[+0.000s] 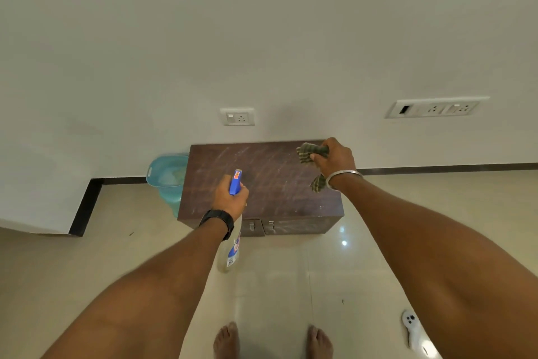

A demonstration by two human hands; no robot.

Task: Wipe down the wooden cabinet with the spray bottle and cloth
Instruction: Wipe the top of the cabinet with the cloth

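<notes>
A low dark wooden cabinet (270, 184) stands on the floor against the white wall, its top streaked and dusty. My left hand (230, 198) grips a spray bottle (235, 184) with a blue nozzle that points over the left part of the top; its clear body hangs below my wrist. My right hand (334, 159) is closed on a green striped cloth (310, 153) above the cabinet's back right corner, and one end of the cloth dangles under my wrist.
A light blue plastic bucket (167, 173) sits against the cabinet's left side. Two small metal latches (261, 225) show on the cabinet front. A white controller (413, 329) lies on the tiled floor at lower right. My bare feet (272, 341) stand before the cabinet.
</notes>
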